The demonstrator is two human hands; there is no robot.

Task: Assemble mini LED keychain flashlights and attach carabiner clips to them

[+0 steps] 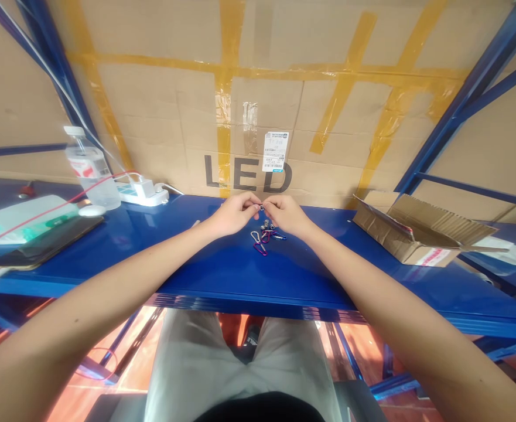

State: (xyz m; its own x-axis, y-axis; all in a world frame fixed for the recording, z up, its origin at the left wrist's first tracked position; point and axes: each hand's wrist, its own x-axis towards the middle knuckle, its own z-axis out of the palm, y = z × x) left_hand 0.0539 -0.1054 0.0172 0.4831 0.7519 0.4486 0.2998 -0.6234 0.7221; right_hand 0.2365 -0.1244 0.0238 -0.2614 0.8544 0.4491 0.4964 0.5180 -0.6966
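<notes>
My left hand [235,212] and my right hand [286,213] meet over the blue shelf [222,269], fingertips pinched together on a small silver metal piece [260,206] held between them. Just below the hands lies a little heap of coloured carabiner clips [263,238], pink, purple, blue and silver, with a few small silver parts beside them. The held piece is too small to name exactly.
An open cardboard box [411,230] lies at the right. At the left stand a clear water bottle [91,171], a white power strip [142,192] with a red cable, a phone [47,246] and a white pack. A taped cardboard wall marked LED closes the back.
</notes>
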